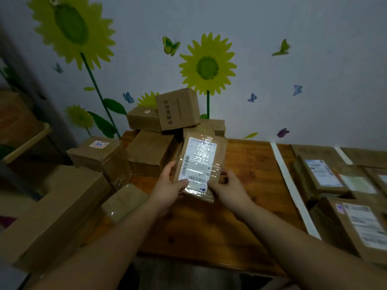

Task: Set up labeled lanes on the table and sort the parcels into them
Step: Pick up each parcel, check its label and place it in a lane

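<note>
A flat brown parcel [217, 151] with a white shipping label under clear tape is held up above the wooden table [209, 227]. My left hand [170, 185] grips its lower left edge, thumb on the label. My right hand [228, 188] grips its lower right corner. A strip of white tape [293, 189] runs across the table as a lane line, with a second strip [343, 154] further right. Labeled parcels [322, 174] lie flat in the lanes to the right of the first strip.
A heap of cardboard boxes [150, 151] fills the table's left and back, with one printed box [178, 108] on top. A large box [56, 212] sits at the near left. The wall with sunflower stickers stands right behind.
</note>
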Available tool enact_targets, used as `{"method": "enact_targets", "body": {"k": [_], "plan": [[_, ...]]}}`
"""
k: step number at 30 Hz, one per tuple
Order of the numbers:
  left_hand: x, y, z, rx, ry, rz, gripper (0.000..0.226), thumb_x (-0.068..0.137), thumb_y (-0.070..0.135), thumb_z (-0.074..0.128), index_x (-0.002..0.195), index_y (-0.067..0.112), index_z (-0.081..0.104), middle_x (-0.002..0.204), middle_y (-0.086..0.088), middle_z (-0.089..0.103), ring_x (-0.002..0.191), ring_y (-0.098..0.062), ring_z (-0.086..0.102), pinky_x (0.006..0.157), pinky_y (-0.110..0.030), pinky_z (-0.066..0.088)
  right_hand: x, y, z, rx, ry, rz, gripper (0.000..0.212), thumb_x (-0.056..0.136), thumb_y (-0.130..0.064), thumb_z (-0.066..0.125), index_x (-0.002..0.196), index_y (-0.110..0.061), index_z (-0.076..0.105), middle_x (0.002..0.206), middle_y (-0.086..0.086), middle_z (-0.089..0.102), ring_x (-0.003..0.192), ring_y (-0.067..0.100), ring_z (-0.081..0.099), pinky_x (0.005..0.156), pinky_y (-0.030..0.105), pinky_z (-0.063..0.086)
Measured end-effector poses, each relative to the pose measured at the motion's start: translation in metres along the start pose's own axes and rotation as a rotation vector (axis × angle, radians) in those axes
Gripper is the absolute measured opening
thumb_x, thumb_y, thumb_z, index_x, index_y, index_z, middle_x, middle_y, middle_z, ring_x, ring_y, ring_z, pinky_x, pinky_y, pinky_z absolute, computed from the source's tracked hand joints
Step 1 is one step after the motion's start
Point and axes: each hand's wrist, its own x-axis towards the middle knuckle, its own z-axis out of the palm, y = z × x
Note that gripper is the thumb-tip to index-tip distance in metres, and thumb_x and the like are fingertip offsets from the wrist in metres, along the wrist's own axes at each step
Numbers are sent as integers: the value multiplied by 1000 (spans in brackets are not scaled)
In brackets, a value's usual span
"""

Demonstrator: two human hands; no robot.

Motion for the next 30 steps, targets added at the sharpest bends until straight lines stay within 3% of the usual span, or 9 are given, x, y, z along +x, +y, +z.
{"method": "enact_targets", "body": {"k": [3, 5, 7, 10, 13, 16, 21, 26, 30], "plan": [[-11, 29, 24, 54, 43, 85, 52, 88, -3, 57, 127, 27, 40, 111, -3, 60, 86, -15, 63, 50, -18, 51, -2, -25, -34, -1, 81, -64, 36, 83, -26, 72, 109, -15, 50, 107, 2, 61, 86, 10, 59, 70, 22, 46], [-19, 46, 39, 116, 15, 115, 50, 87, -3, 58, 123, 28, 44, 111, -2, 60, 89, -16, 64, 61, -26, 55, -4, -43, -61, 34, 159, -112, 74, 68, -36, 80, 129, -26, 38, 128, 2, 49, 109, 17, 55, 90, 37, 50], [-27, 62, 51, 212, -43, 139, 50, 86, -3, 59, 124, 28, 46, 104, 3, 60, 86, -12, 65, 66, -27, 55, -6, -53, -90, 125, 156, -125, 93, 60, -39, 80, 136, -45, 27, 138, 1, 43, 117, 25, 54, 91, 49, 53], [-39, 83, 70, 343, -62, 184, 56, 86, 0, 62, 133, 24, 45, 105, 6, 58, 89, -13, 64, 71, -27, 54, -16, -59, -127, 279, 39, -105, 50, 82, -18, 71, 126, -22, 49, 119, 8, 61, 95, 25, 67, 78, 43, 58], [-46, 85, 94, 288, 71, 251, 68, 84, 4, 66, 141, 26, 36, 122, 4, 47, 103, -15, 56, 83, -31, 51, -25, -52, -146, 388, 126, -128, 26, 88, -13, 63, 113, -13, 57, 103, 10, 67, 87, 23, 69, 73, 38, 59], [-57, 72, 120, -5, 210, 150, 80, 79, 16, 74, 141, 32, 25, 140, 2, 40, 121, -24, 48, 90, -42, 51, -29, -44, -154, 538, 206, -107, 23, 91, -14, 60, 113, -12, 55, 103, 11, 67, 92, 24, 69, 79, 40, 59], [-73, 61, 148, -172, 39, 76, 78, 86, 6, 64, 143, 39, 24, 124, 4, 55, 110, -26, 55, 86, -51, 52, -40, -34, -166, 401, 175, -63, 30, 89, -23, 64, 114, -17, 50, 112, 7, 64, 99, 22, 65, 85, 39, 56], [-71, 86, 125, -50, -23, 160, 64, 85, 0, 61, 139, 28, 41, 124, -8, 57, 96, -25, 66, 81, -41, 57, -56, -47, -186, 236, 108, -149, 76, 84, -12, 70, 144, -30, 28, 129, -9, 40, 94, 18, 62, 75, 39, 59], [-71, 114, 124, -53, -11, 276, 66, 86, 1, 63, 141, 24, 37, 127, -5, 50, 89, -15, 66, 66, -27, 57, -68, -53, -177, 233, 88, -179, 38, 91, -15, 63, 125, -17, 48, 114, 9, 64, 87, 19, 69, 65, 32, 60]]}}
